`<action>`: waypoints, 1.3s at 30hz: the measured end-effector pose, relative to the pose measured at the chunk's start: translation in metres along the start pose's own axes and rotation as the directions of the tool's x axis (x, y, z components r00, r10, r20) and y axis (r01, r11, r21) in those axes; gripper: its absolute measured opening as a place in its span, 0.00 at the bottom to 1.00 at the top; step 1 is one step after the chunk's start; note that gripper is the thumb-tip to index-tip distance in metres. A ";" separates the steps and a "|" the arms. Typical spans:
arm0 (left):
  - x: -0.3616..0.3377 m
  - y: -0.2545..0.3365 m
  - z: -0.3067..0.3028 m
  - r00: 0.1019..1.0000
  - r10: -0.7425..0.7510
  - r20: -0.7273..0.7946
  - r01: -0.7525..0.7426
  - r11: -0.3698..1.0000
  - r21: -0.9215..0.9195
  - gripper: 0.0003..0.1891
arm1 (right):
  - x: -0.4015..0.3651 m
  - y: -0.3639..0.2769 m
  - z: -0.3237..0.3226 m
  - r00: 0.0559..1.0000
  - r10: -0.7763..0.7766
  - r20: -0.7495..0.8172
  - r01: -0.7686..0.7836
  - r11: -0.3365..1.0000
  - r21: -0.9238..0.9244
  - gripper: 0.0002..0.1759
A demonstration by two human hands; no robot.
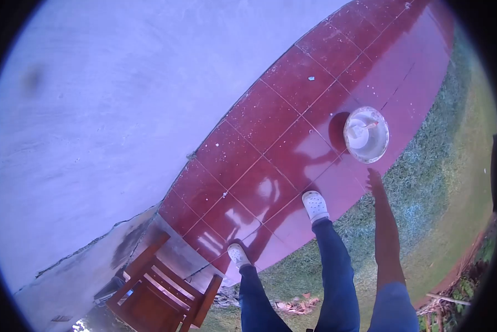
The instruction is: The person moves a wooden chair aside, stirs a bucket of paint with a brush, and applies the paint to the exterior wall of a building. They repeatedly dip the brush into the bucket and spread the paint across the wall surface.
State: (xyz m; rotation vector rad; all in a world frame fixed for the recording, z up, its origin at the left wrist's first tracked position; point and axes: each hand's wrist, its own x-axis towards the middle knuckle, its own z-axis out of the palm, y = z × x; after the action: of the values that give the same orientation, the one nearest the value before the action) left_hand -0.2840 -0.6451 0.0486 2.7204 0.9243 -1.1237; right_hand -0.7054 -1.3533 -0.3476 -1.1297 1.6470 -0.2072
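Note:
My right hand (375, 182) reaches forward at the end of a bare forearm, with its fingers stretched out and nothing in them. Just beyond the fingertips stands a round pale bucket (383, 145) with a stained rim, seen from above. The hand looks apart from its rim. Inside the bucket is something white (358, 136), and a small reddish item (372, 125) lies near the far side, too small to name. My left hand is out of view.
Red floor tiles (248, 160) with white specks run along a pale wall (110, 110). A wooden chair (154, 296) stands lower left. Grass (420, 166) borders the tiles at right. My feet in white clogs (315, 205) stand on the tiles. A small pale scrap (311, 78) lies farther off.

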 end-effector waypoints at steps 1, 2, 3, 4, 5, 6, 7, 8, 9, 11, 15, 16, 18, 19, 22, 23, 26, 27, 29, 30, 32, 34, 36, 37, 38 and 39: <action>-0.011 0.010 0.004 1.000 0.003 -0.023 -0.003 1.000 0.000 0.38 | 0.010 -0.049 0.009 0.877 0.476 -0.064 -0.402 0.801 0.444 0.40; -0.019 0.022 0.010 0.999 0.014 -0.039 -0.014 1.000 -0.003 0.38 | 0.033 -0.058 0.013 0.887 0.461 0.000 -0.384 0.739 0.554 0.44; -0.024 0.038 0.013 0.998 0.033 -0.053 -0.033 0.999 -0.001 0.38 | 0.050 -0.061 0.018 0.896 0.441 0.053 -0.363 0.658 0.660 0.47; -0.028 0.053 0.017 0.997 0.053 -0.063 -0.053 0.999 0.000 0.38 | 0.058 -0.070 0.025 0.892 0.448 0.067 -0.369 0.635 0.679 0.47; -0.031 0.067 0.020 0.995 0.072 -0.069 -0.073 0.997 -0.001 0.38 | 0.062 -0.085 0.035 0.852 0.521 -0.045 -0.361 0.648 0.671 0.44; -0.033 0.080 0.027 0.993 0.092 -0.070 -0.092 0.996 -0.004 0.38 | 0.070 -0.092 0.037 0.798 0.582 -0.159 -0.354 0.665 0.658 0.40; -0.038 0.092 0.026 0.991 0.109 -0.075 -0.110 0.994 -0.003 0.38 | 0.100 -0.016 0.043 0.792 0.593 -0.144 -0.360 0.645 0.674 0.40; -0.040 0.096 0.020 0.989 0.126 -0.080 -0.126 0.992 0.008 0.38 | 0.137 0.058 0.062 0.793 0.564 -0.231 -0.391 0.762 0.516 0.36; -0.039 0.105 0.015 0.987 0.141 -0.081 -0.140 0.990 0.015 0.38 | 0.165 0.114 0.076 0.801 0.513 -0.309 -0.415 0.847 0.332 0.32; -0.045 0.130 0.023 0.982 0.173 -0.072 -0.173 0.985 -0.004 0.38 | 0.116 0.053 0.071 0.726 0.653 -0.216 -0.312 0.592 0.743 0.26; -0.052 0.155 0.014 0.975 0.216 -0.059 -0.219 0.975 -0.034 0.38 | 0.084 0.001 0.054 0.840 0.542 -0.036 -0.180 0.340 0.923 0.18; -0.055 0.163 0.014 0.972 0.229 -0.044 -0.230 0.972 -0.037 0.38 | 0.076 -0.005 0.048 0.837 0.546 -0.038 -0.174 0.332 0.927 0.18; -0.063 0.178 0.019 0.967 0.253 -0.008 -0.253 0.966 -0.045 0.38 | 0.060 -0.028 0.037 0.790 0.606 -0.091 -0.172 0.361 0.916 0.18; -0.069 0.191 0.021 0.962 0.272 0.014 -0.271 0.961 -0.051 0.38 | 0.050 -0.038 0.031 0.788 0.607 -0.100 -0.156 0.355 0.922 0.18; -0.099 0.236 0.028 0.935 0.343 0.094 -0.337 0.939 -0.072 0.38 | 0.003 -0.056 0.013 0.770 0.629 -0.104 -0.193 0.386 0.902 0.21; -0.110 0.256 0.035 0.918 0.375 0.128 -0.366 0.927 -0.087 0.38 | -0.019 -0.071 0.005 0.749 0.653 -0.113 -0.225 0.410 0.884 0.17; -0.163 0.317 0.052 0.845 0.485 0.226 -0.463 0.875 -0.144 0.38 | -0.093 -0.109 -0.020 0.741 0.658 -0.135 -0.227 0.434 0.872 0.32; -0.185 0.337 0.056 0.815 0.519 0.258 -0.492 0.855 -0.166 0.38 | -0.120 -0.125 -0.028 0.759 0.634 -0.149 -0.189 0.433 0.882 0.34; -0.235 0.376 0.064 0.738 0.590 0.328 -0.551 0.807 -0.212 0.38 | -0.177 -0.160 -0.051 0.785 0.611 -0.101 -0.200 0.404 0.893 0.35; -0.263 0.406 0.071 0.697 0.616 0.368 -0.574 0.786 -0.230 0.38 | -0.190 -0.172 -0.055 0.765 0.637 -0.095 -0.247 0.427 0.870 0.36; -0.317 0.432 0.084 0.593 0.674 0.441 -0.617 0.732 -0.289 0.38 | -0.241 -0.214 -0.070 0.769 0.628 -0.122 -0.108 0.316 0.943 0.35; -0.366 0.439 0.087 0.505 0.707 0.495 -0.635 0.693 -0.342 0.38 | -0.284 -0.236 -0.080 0.833 0.548 -0.074 -0.105 0.289 0.952 0.27; -0.405 0.434 0.078 0.433 0.724 0.537 -0.643 0.665 -0.379 0.38 | -0.323 -0.272 -0.098 0.840 0.539 -0.055 -0.132 0.303 0.944 0.27; -0.425 0.438 0.072 0.405 0.724 0.559 -0.646 0.659 -0.386 0.38 | -0.336 -0.292 -0.106 0.876 0.475 -0.085 -0.119 0.384 0.916 0.25; -0.439 0.435 0.062 0.367 0.729 0.578 -0.653 0.644 -0.398 0.38 | -0.355 -0.307 -0.110 0.909 0.400 -0.115 -0.090 0.460 0.883 0.24; -0.451 0.431 0.049 0.336 0.729 0.596 -0.660 0.634 -0.404 0.37 | -0.372 -0.324 -0.112 0.906 0.403 -0.131 -0.071 0.448 0.891 0.24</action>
State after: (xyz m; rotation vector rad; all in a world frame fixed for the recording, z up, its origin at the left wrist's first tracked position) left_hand -0.3283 -1.2397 0.2375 1.8378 -0.3275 -1.6036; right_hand -0.6252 -1.2906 0.1478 -0.0286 1.6064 -0.9888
